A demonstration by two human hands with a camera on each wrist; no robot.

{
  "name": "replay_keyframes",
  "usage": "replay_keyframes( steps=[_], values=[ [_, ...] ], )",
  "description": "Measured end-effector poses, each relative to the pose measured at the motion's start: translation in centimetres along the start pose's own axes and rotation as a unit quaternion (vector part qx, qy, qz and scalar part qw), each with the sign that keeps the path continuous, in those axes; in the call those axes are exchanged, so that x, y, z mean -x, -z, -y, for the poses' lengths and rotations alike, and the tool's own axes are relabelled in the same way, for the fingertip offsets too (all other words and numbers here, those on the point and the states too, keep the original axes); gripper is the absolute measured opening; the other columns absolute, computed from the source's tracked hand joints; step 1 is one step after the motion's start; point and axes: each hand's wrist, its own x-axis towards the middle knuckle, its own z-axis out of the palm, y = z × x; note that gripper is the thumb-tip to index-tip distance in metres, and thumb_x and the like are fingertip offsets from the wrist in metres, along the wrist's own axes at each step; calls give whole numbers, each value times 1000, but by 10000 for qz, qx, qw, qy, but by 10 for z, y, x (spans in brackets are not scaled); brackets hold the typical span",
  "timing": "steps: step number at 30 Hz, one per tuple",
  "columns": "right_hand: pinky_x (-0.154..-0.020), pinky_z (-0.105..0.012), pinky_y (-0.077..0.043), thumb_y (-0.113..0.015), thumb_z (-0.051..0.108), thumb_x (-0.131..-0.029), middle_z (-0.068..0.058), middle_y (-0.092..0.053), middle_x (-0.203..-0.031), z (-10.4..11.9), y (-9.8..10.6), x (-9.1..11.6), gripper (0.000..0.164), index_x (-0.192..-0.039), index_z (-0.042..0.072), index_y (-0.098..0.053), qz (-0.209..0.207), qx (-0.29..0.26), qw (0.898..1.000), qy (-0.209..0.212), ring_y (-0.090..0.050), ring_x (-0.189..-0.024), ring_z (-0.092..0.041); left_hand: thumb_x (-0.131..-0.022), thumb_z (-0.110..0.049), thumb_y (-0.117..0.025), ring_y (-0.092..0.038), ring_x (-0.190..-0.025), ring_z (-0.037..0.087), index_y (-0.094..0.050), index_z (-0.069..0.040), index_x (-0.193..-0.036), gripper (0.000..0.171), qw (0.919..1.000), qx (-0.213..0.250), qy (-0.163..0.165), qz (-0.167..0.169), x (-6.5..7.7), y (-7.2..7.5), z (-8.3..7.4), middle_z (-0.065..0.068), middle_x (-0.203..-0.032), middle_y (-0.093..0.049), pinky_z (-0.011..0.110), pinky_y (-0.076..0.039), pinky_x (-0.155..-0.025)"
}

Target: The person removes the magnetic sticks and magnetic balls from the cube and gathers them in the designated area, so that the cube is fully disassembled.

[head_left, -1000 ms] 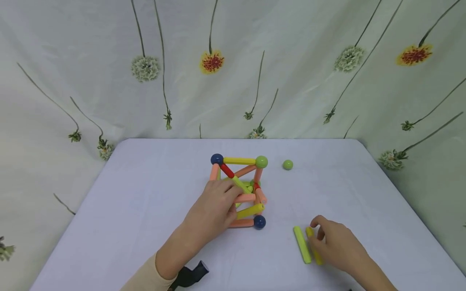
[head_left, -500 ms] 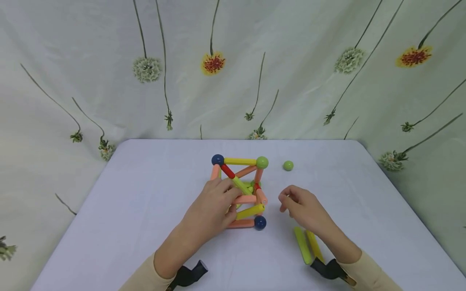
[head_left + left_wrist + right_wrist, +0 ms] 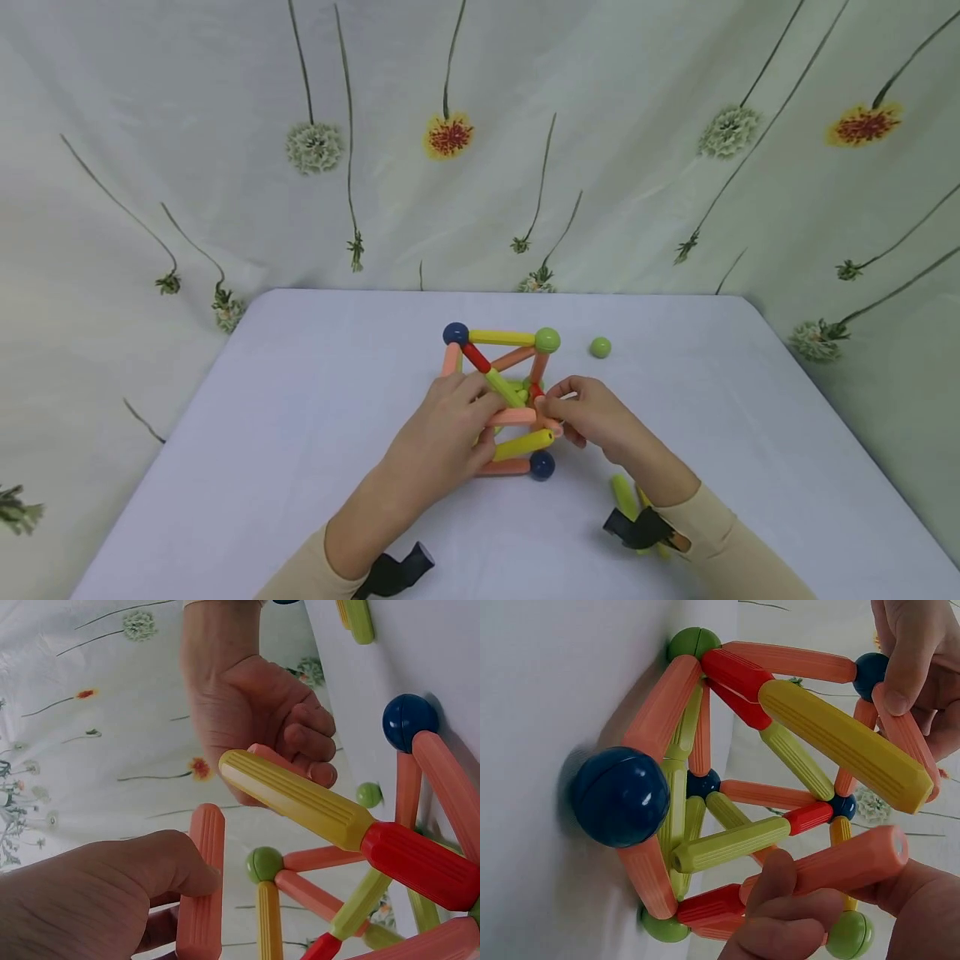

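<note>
A frame of magnetic rods and balls stands mid-table, with a navy ball (image 3: pixel 456 334) and a green ball (image 3: pixel 547 340) at its upper corners. My left hand (image 3: pixel 438 425) pinches a salmon magnetic rod (image 3: pixel 201 877) at the frame's near left; that rod's end meets a navy ball (image 3: pixel 871 675) in the right wrist view. From the right side, my right hand (image 3: pixel 596 417) has its fingers curled around another salmon rod (image 3: pixel 855 859), which continues a red rod (image 3: pixel 711 904) slanting up from a low green ball (image 3: pixel 664 924). Between the hands, a yellow rod (image 3: pixel 847 746) juts out on a red one.
A loose green ball (image 3: pixel 600 347) lies right of the frame. Loose yellow-green (image 3: pixel 624 492) and yellow rods lie at the near right, partly covered by the black strap (image 3: pixel 637 527) on my right wrist. A flowered cloth (image 3: pixel 637 167) hangs behind the table.
My right hand has left the loose rods and moved up and left to the frame, where it now grips a salmon rod. The left hand keeps its place.
</note>
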Motion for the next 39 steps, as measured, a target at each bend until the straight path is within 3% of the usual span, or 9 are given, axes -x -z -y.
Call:
replay_keyframes(
  steps=[9,17,28,39],
  values=[
    [-52,-27,-41,-63,16,-90,-18,-70,-94,-7,12,4,31,-116,4,-53,-5,-561,9977,369,-54,-64,-20,-74,-5,-74,-54,-99,19,-71,-15,-100,28,10000,76,-6,-16,-1,-2,0,-3,-102,-59,36,-43,-90],
    [-55,-28,-42,-67,21,-90,-17,-69,-97,-25,37,19,35,-120,9,-53,-237,-50,9983,524,-52,-63,-22,-74,-2,-73,-51,-89,17,-71,-14,-99,28,9998,171,-93,-56,-2,-2,1,-3,-97,-58,35,-42,-84],
    [-66,-35,-51,-69,20,-91,-14,-63,-102,-76,80,50,40,-123,6,-49,-618,590,9946,585,-60,-79,-24,-75,-2,-73,-51,-89,17,-70,-13,-97,26,9996,232,-144,-77,-3,-3,1,-3,-95,-57,35,-42,-84],
    [-60,-34,-49,-71,18,-88,-9,-60,-101,-116,96,75,43,-123,8,-49,-470,1283,9906,20,-59,-71,-23,-75,-3,-73,-49,-87,17,-71,-13,-99,27,9998,122,-131,-59,-3,-3,1,-3,-94,-56,34,-41,-80]
  ],
)
